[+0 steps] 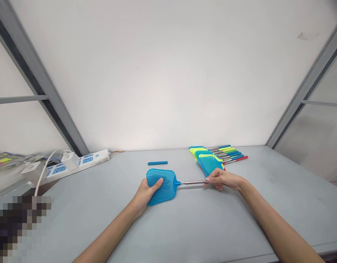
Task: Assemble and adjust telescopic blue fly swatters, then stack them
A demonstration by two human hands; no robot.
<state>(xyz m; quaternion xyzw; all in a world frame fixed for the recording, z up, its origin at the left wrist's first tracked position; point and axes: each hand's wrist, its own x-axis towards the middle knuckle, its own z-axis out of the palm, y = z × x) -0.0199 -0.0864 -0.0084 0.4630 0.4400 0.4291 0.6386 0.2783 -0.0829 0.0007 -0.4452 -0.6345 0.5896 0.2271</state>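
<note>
A blue fly swatter (pixel 165 188) with a perforated head lies level across the middle of the view, just above the table. My left hand (pixel 146 195) grips the head at its left edge, the thumb flat on the mesh. Pinched in the fingers of my right hand (pixel 221 179) is the end of its silver metal rod (pixel 194 182). The rod bears no coloured grip that I can see. Behind the swatter's head, a loose blue handle grip (pixel 157 163) rests on the table.
Beyond my right hand, several fly swatters (pixel 209 164) overlap in a stack, with blue, yellow-green and red handles pointing right. A white power strip (pixel 94 157) with plugged-in adapters stands at the left edge. A white wall (pixel 168 73) closes off the back of the grey table (pixel 184 233).
</note>
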